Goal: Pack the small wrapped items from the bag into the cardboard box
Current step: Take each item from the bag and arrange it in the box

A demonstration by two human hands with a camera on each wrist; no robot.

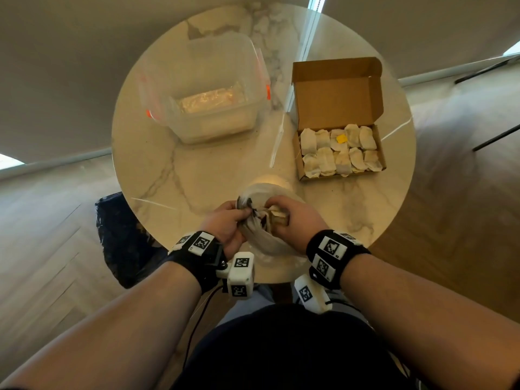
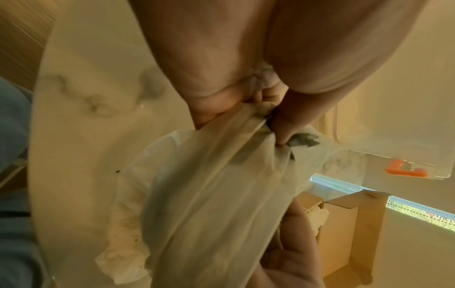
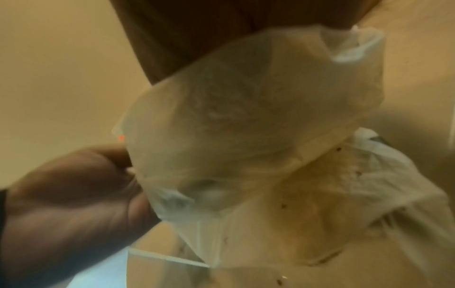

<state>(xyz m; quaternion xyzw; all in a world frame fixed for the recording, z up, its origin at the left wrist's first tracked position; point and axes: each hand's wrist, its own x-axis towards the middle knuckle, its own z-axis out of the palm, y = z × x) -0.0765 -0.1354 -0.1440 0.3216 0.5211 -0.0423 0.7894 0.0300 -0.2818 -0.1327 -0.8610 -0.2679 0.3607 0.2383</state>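
With the left hand (image 1: 225,220) pinching the bag (image 1: 260,237) mouth at lower centre, we draw the wrapped item (image 1: 277,213) gripped by the right hand (image 1: 295,218) straight out, then toward the cardboard box (image 1: 337,119) at right.

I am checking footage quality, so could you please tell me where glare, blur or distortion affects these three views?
Head view: sharp centrally, wide-angle bending at the edges, window glare streaks on the round marble table. Left wrist view: warm cast, the translucent plastic bag soft, bright window beyond the brown cardboard box. Right wrist view: blurriest, dim, the small wrapped item out of focus.
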